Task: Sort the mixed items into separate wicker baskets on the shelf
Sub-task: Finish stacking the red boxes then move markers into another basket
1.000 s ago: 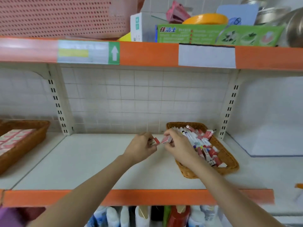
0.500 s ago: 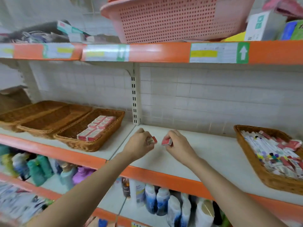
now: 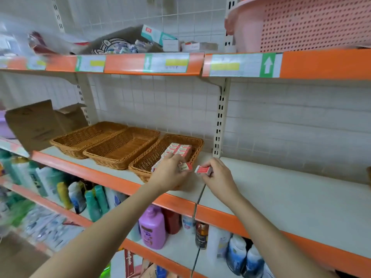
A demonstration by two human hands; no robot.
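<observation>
Left end of shelf (image 3: 301, 197): two wicker baskets, far-left basket (image 3: 88, 137) and middle basket (image 3: 122, 147), nothing visible inside either. Third basket (image 3: 160, 151), nearest the upright, holds rows of small red-and-white boxes (image 3: 178, 149) packed flat toward its back right corner. Left hand (image 3: 170, 173) hangs over that basket's front right corner, fingers curled, pinching one small box (image 3: 185, 167) by its end. Right hand (image 3: 218, 177) is just beside it, above the shelf near the front edge, thumb and fingers pinching a second box (image 3: 203, 169) — red faces, white end, print too small to read. The two boxes are close but apart. Judgement: light, rigid card cartons, likely smooth-faced; crushable if squeezed hard. Best held across the narrow sides with a fingertip pinch — then laid flat against the existing rows.
</observation>
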